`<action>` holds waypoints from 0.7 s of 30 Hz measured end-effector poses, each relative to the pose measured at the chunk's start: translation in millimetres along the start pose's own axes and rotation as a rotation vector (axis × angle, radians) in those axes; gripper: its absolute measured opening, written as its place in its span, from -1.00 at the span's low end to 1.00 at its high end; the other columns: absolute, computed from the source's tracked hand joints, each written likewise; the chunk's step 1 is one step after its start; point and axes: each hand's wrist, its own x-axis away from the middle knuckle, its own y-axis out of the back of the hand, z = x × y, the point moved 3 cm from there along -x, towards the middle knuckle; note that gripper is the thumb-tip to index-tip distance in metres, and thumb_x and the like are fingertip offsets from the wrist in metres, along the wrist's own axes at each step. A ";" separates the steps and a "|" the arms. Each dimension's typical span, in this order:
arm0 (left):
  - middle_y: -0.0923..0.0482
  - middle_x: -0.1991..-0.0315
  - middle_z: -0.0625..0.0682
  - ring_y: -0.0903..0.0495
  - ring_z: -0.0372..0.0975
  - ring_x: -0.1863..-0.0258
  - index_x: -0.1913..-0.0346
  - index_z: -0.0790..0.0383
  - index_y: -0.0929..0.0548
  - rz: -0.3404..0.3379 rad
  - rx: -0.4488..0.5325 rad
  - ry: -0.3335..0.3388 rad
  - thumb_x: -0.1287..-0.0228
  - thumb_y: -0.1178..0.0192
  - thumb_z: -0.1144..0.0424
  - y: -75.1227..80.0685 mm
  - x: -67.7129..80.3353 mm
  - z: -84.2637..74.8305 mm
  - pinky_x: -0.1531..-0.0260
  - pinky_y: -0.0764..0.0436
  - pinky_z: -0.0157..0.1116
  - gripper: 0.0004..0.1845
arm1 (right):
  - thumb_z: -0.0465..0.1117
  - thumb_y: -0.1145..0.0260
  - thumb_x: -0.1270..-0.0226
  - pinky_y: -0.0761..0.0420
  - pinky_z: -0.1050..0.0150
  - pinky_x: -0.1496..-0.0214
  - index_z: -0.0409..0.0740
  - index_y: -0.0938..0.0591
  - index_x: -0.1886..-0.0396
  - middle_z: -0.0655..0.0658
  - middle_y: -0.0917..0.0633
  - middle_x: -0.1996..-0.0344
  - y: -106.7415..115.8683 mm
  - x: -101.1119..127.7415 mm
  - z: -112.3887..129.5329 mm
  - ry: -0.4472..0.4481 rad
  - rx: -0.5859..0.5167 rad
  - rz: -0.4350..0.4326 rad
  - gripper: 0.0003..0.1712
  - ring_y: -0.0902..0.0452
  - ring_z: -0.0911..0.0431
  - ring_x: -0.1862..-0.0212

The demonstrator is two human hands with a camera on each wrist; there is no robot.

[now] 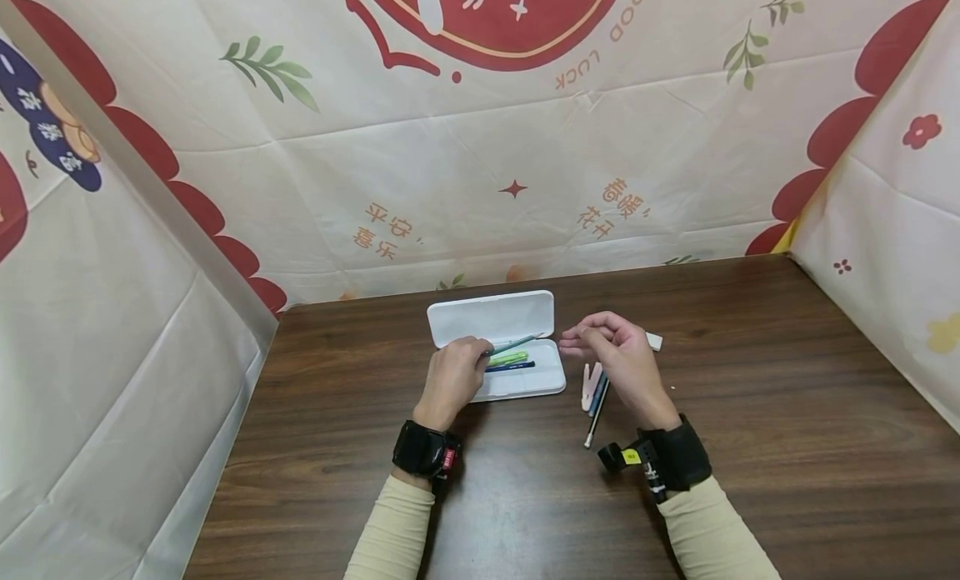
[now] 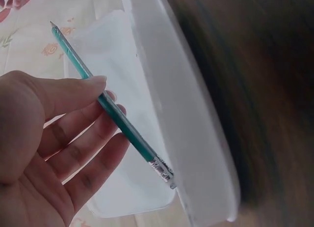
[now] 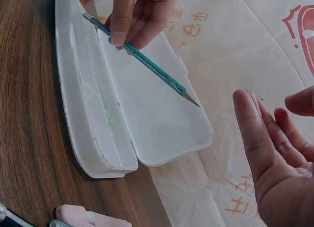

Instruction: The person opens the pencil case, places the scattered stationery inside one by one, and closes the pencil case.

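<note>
A green pencil [image 2: 125,126] is pinched between the thumb and fingers of my left hand [image 1: 453,372], its sharpened tip pointing right in the head view. It is held over a white pencil case [image 1: 551,380] whose lid [image 1: 491,316] stands raised at the back. Inside the case lie a bright green pen [image 1: 508,359] and a dark blue pen or pencil [image 1: 512,367]. My right hand [image 1: 621,359] hovers to the right of the case, fingers extended and thumb apart, with nothing in its grasp.
Below my right hand, a pale pink item [image 1: 588,388], a blue pen-like item [image 1: 597,394] and a dark pencil-like stick [image 1: 595,426] lie on the wooden table [image 1: 330,447]. A small white block [image 1: 655,342] lies behind that hand. Printed cloth [image 1: 480,155] hangs at the back.
</note>
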 end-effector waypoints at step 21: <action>-0.74 0.28 -0.04 -0.71 -0.22 0.31 0.18 0.14 -0.79 0.015 -0.011 0.042 -0.23 -0.35 0.38 -7.4 1.7 11.3 0.35 -0.64 -0.25 -0.86 | -0.17 -0.16 -0.52 -0.67 0.19 0.05 -0.43 -0.52 0.06 -0.29 -0.75 0.18 1.9 0.3 0.4 0.010 0.007 0.000 -0.67 -0.76 0.01 0.15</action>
